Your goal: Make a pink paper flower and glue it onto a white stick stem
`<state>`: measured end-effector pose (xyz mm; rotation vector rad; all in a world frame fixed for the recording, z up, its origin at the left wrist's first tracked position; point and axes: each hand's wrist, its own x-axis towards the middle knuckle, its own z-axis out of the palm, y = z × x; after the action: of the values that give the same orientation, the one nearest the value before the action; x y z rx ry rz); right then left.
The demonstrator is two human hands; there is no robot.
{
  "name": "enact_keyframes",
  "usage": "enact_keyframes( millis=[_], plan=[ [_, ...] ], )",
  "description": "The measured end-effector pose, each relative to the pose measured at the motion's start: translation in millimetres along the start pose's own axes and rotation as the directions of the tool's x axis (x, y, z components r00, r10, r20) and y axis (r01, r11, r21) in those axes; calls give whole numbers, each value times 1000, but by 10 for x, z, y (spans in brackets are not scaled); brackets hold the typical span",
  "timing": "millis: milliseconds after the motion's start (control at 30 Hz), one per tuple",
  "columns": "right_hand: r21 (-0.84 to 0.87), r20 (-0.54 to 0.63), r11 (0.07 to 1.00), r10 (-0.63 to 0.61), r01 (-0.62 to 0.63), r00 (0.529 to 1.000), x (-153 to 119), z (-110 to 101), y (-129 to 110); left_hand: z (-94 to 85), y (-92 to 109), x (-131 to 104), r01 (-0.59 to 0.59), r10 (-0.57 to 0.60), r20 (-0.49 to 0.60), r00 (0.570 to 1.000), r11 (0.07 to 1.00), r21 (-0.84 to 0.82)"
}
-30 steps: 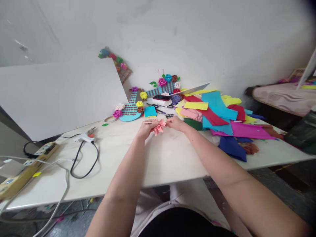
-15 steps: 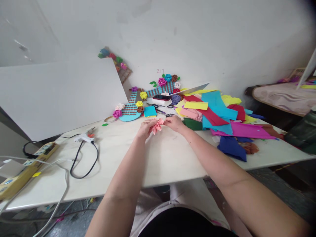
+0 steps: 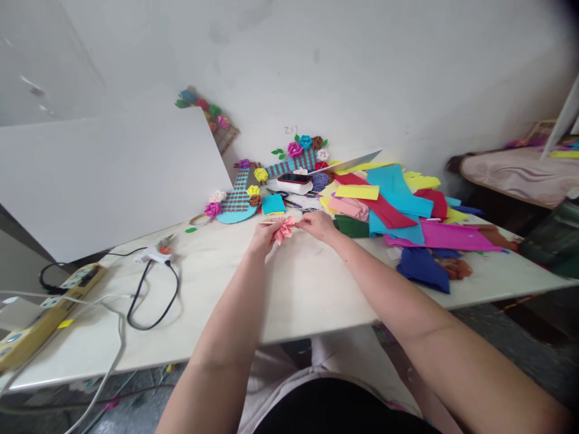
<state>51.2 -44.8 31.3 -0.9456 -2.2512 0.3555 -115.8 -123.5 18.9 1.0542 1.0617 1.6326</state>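
Observation:
Over the white table, my left hand [image 3: 263,236] is closed around the base of a coral-pink paper flower [image 3: 284,230]. A thin pale stick lies along its fingers; the end of it is hard to make out. My right hand [image 3: 319,225] is closed in a pinch just right of the flower. From its fingertips a narrow pinkish strip [image 3: 298,225] runs to the petals. Behind the hands lies a small stack of blue and yellow paper [image 3: 274,205]. To its left, a blue guitar-shaped piece [image 3: 238,202] bears paper roses.
Coloured crepe paper [image 3: 398,205] is heaped at the right. A white glue gun [image 3: 155,253] with a black cord lies left, near a yellow power strip [image 3: 75,289] and loose cables. A phone [image 3: 295,179] rests on a white box. A large white board [image 3: 113,181] leans at back left.
The right hand's fingertips have drawn slightly away from the flower, and the narrow strip between them now shows more. The view has shifted a little.

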Motion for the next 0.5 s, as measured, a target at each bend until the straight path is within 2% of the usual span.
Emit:
enact_keyframes(
  millis=[267, 400, 500],
  plan=[
    [103, 30, 992, 64, -67, 997, 2, -41, -28, 43, 25, -24, -36, 36, -4, 999, 999, 8],
    [143, 55, 988, 41, -49, 998, 12, -43, 13, 55, 27, -32, -73, 73, -50, 996, 997, 8],
    [85, 85, 996, 2, -9, 996, 21, -44, 36, 51, 29, -29, -84, 84, -59, 995, 996, 8]
  ],
)
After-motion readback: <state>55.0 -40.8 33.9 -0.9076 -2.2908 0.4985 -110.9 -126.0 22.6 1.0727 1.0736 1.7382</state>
